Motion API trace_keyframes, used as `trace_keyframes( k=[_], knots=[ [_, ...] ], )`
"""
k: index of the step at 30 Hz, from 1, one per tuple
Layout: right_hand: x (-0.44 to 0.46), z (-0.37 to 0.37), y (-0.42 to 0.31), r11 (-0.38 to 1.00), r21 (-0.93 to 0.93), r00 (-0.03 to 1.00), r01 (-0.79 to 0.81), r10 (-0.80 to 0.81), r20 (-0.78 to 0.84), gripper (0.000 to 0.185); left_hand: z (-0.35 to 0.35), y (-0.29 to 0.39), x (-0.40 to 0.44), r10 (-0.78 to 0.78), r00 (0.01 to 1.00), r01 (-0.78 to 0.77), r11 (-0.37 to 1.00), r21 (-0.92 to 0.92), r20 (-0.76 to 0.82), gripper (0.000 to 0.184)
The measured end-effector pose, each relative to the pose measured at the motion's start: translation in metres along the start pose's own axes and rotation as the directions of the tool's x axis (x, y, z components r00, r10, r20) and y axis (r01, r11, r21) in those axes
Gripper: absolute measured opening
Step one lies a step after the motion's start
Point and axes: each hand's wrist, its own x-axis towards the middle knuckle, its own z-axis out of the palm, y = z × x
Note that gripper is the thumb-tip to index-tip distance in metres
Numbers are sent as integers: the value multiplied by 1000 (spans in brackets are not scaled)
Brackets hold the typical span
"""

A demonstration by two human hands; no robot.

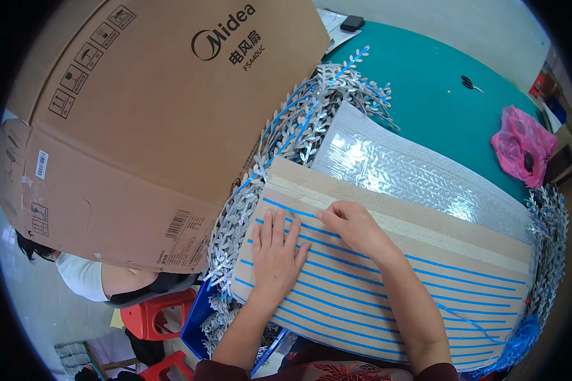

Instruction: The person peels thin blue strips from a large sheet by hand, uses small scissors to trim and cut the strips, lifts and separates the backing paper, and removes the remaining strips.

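A tan board (337, 301) lies in front of me, lined with several parallel blue strips (337, 290). My left hand (276, 254) rests flat on the board's left part, fingers stretched out across the strips. Close to its upper edge, my right hand (356, 230) is closed in a pinch at the topmost blue strip; its curled fingers partly hide the spot. Silvery leaf-shaped trim (241, 209) hangs along the board's left side. Behind the board is a clear-covered panel (419, 171) with rows of silver leaf shapes.
A large cardboard box (165, 108) stands at left. On the green table (413, 76) are scissors (470, 84) and a pink plastic bag (524, 146). Blue strands (521, 340) bunch at the lower right. Red stools (156, 314) and a seated person (86, 276) are at lower left.
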Motion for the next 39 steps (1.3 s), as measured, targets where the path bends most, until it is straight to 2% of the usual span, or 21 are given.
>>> trace_keyframes(
  k=[6,9,12,15,18,39],
  knots=[
    [-8,-6,-10,999,37,999,-32,33,-35,42,0,0,1,6,1000,-6,1000,-2,2,57],
    [-13,-9,-20,999,9,994,32,-30,-106,40,0,-1,-1,6,1000,-6,1000,6,9,57],
    [-9,-10,-11,990,-128,988,62,-79,-133,38,0,0,0,8,1000,-8,1000,-2,1,58],
    [-7,-2,7,931,-343,956,122,-203,-211,35,2,-1,-1,14,1000,-15,1000,-9,-17,58],
    [-7,7,13,905,-417,952,80,-194,-239,33,0,0,1,16,1000,-16,1000,6,9,58],
    [0,22,16,852,-521,922,59,-246,-298,30,-2,2,3,25,998,-28,998,59,60,59]
  ],
)
